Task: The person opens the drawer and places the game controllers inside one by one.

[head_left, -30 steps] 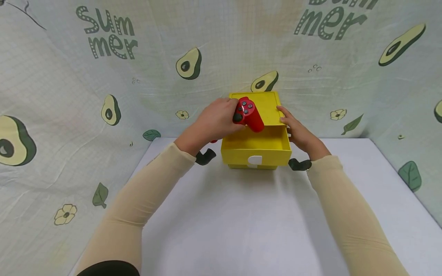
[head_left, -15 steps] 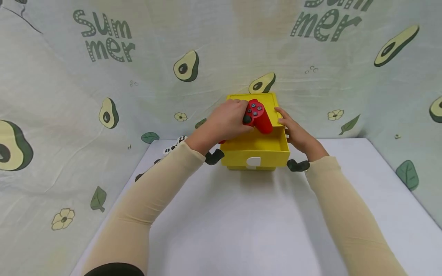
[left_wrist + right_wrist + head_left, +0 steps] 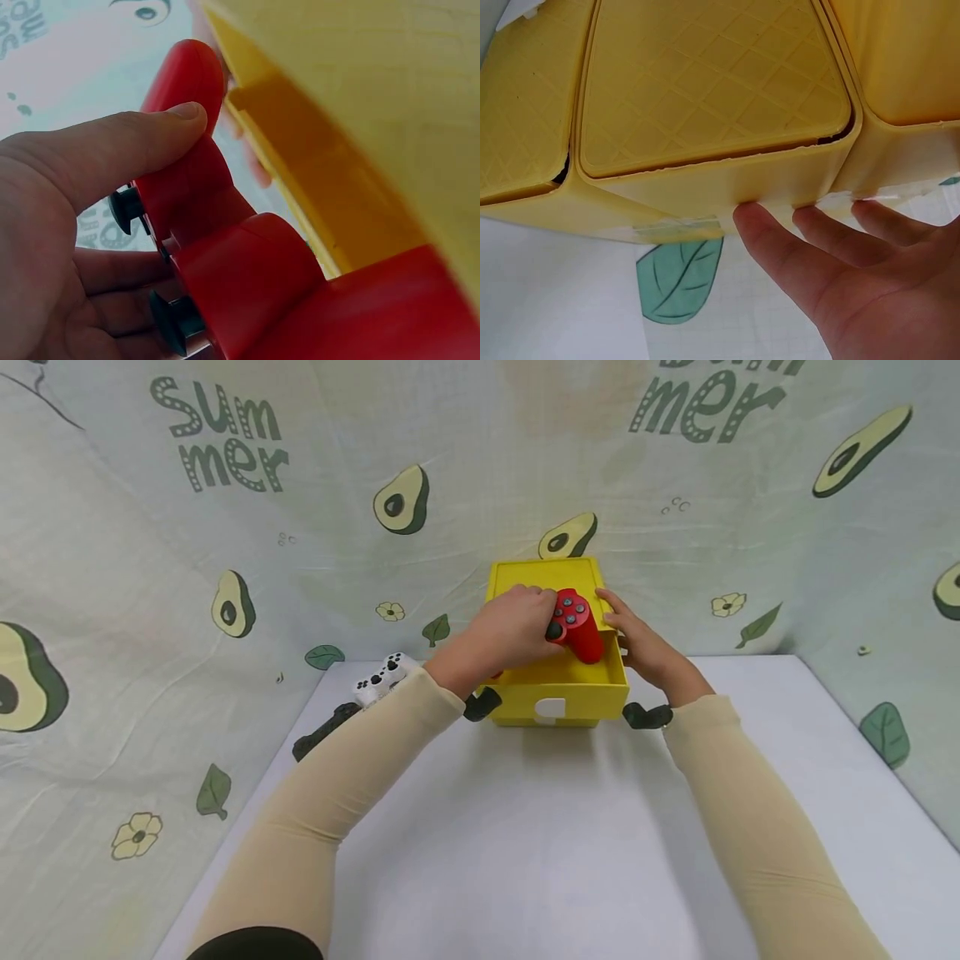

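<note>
Controller [image 3: 583, 642] clamped in left hand [image 3: 517, 625] at yellow drawer [image 3: 588, 701]

The red controller sits between the left thumb, pressed on one side, and the other left fingers, curled round the opposite side. Its button face shows just right of those knuckles. Beneath the left fingers the drawer stands out from its yellow drawer unit [image 3: 513, 578]; whether the controller dips below the drawer's rim, I cannot tell. To the right of that grip, the fingers of the right hand [image 3: 645, 645] are slightly apart, tips touching the unit's side. Well left of the left fingers, a white controller [image 3: 388, 675] and a dark object [image 3: 330, 728] lie on the white table [image 3: 555, 852], partly hidden by the left sleeve [image 3: 360, 764]. Beyond both hands' fingers hangs avocado-printed cloth [image 3: 472, 418].
</note>
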Demonstrator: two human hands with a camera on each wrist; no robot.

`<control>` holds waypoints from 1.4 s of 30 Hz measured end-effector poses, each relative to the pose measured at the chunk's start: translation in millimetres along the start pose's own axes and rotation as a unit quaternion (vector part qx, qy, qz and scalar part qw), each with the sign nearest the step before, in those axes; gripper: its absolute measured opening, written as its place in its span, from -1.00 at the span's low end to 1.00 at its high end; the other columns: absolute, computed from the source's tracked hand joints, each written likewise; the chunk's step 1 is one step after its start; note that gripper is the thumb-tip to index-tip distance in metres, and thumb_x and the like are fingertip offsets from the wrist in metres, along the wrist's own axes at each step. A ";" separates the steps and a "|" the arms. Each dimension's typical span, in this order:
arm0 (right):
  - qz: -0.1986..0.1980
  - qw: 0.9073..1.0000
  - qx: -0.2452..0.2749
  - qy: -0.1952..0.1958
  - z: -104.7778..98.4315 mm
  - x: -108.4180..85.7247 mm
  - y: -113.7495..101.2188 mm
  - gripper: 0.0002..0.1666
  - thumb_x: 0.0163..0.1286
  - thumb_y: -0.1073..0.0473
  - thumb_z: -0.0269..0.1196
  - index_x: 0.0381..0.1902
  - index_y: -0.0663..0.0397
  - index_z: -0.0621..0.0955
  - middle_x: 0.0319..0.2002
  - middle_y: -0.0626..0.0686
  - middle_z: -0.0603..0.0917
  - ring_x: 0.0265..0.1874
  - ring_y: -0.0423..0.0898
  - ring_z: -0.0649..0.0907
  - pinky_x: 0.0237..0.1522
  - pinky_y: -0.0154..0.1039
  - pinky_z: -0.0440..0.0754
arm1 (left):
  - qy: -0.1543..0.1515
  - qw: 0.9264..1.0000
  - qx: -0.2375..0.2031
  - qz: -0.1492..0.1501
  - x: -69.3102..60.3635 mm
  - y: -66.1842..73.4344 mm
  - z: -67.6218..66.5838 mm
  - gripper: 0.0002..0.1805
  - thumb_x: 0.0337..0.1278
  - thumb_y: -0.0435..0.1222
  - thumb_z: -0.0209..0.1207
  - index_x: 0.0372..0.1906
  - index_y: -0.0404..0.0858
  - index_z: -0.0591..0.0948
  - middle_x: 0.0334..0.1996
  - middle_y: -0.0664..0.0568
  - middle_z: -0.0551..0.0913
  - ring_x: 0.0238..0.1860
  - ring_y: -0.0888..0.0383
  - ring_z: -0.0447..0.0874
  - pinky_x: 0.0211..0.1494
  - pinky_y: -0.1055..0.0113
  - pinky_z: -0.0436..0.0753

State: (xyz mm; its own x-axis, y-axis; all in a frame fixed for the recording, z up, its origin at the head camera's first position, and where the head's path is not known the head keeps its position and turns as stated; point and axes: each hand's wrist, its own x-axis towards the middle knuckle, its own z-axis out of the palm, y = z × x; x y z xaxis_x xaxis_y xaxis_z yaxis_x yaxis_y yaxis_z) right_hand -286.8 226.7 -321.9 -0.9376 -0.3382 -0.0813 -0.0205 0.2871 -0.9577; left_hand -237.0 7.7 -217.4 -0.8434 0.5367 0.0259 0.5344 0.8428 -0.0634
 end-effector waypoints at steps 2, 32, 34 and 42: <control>-0.001 1.000 0.001 0.004 -2.0 5.1 6.4 -0.26 0.48 -0.29 -0.18 0.50 -0.62 -0.20 0.57 0.02 -0.22 0.49 0.36 -0.05 0.37 0.40 0.09 | 0.001 1.000 0.008 0.007 1.3 1.4 3.1 -0.30 0.07 0.10 0.29 0.23 -0.18 0.43 0.07 0.05 0.59 0.04 0.13 0.47 0.16 0.37 0.56; -0.013 1.000 -0.003 0.004 6.0 -12.8 -11.0 -0.27 0.52 -0.22 -0.21 0.53 -0.51 -0.19 0.57 0.07 -0.19 0.48 0.35 -0.03 0.38 0.40 0.08 | -0.026 0.999 0.031 0.027 8.5 11.0 21.7 -0.25 -0.04 0.16 0.34 0.22 -0.11 0.42 0.04 0.10 0.59 0.00 0.18 0.48 0.09 0.39 0.58; -0.012 1.000 -0.003 0.004 6.1 -12.3 -10.4 -0.27 0.52 -0.21 -0.21 0.53 -0.51 -0.19 0.57 0.07 -0.19 0.48 0.34 -0.03 0.38 0.39 0.09 | -0.024 0.999 0.032 0.028 8.6 11.6 22.8 -0.25 -0.05 0.16 0.34 0.22 -0.11 0.42 0.03 0.10 0.59 0.00 0.18 0.48 0.09 0.40 0.58; -0.017 1.000 0.003 0.009 1.7 -1.2 3.3 -0.29 0.52 -0.22 -0.22 0.51 -0.58 -0.19 0.57 0.03 -0.22 0.49 0.35 -0.05 0.37 0.41 0.07 | -0.013 0.998 0.045 0.034 6.5 13.4 26.4 -0.22 -0.07 0.18 0.34 0.23 -0.11 0.39 0.03 0.10 0.57 0.00 0.18 0.46 0.13 0.40 0.56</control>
State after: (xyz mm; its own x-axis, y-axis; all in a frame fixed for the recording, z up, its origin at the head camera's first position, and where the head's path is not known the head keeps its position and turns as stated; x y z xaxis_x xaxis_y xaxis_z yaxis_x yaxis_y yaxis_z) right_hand -285.2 226.6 -325.4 -0.9422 -0.3323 -0.0435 -0.0511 0.2707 -0.9613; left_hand -236.8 21.5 -244.5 -0.8075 0.5898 -0.0077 0.5837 0.7972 -0.1540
